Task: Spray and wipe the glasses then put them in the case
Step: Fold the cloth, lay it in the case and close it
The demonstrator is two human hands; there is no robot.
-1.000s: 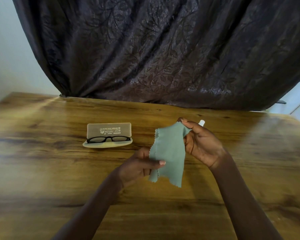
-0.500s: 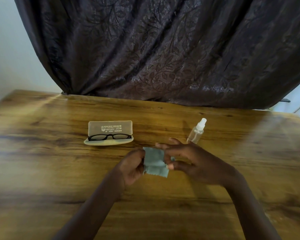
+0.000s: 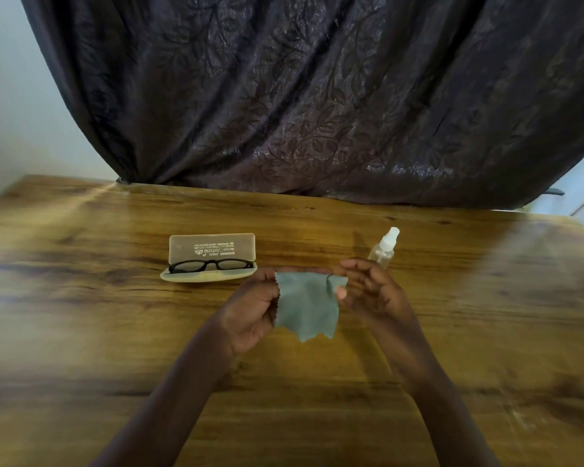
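Note:
Black-framed glasses (image 3: 211,265) lie in an open, pale translucent case (image 3: 211,252) on the wooden table (image 3: 81,315), left of centre. A small clear spray bottle (image 3: 384,248) with a white nozzle stands upright to the right of the case. In front of both, I hold a grey-green wiping cloth (image 3: 307,303) stretched between my hands above the table. My left hand (image 3: 252,306) pinches its upper left edge. My right hand (image 3: 371,288) pinches its upper right corner. The cloth's lower edge hangs free.
A dark patterned curtain (image 3: 317,96) hangs behind the table's far edge. Pale wall shows at the far left and right.
The cloth hung from my raised right hand, was then bunched small between both hands, and is now spread out flat between them. The bottle, hidden a second ago, is in view.

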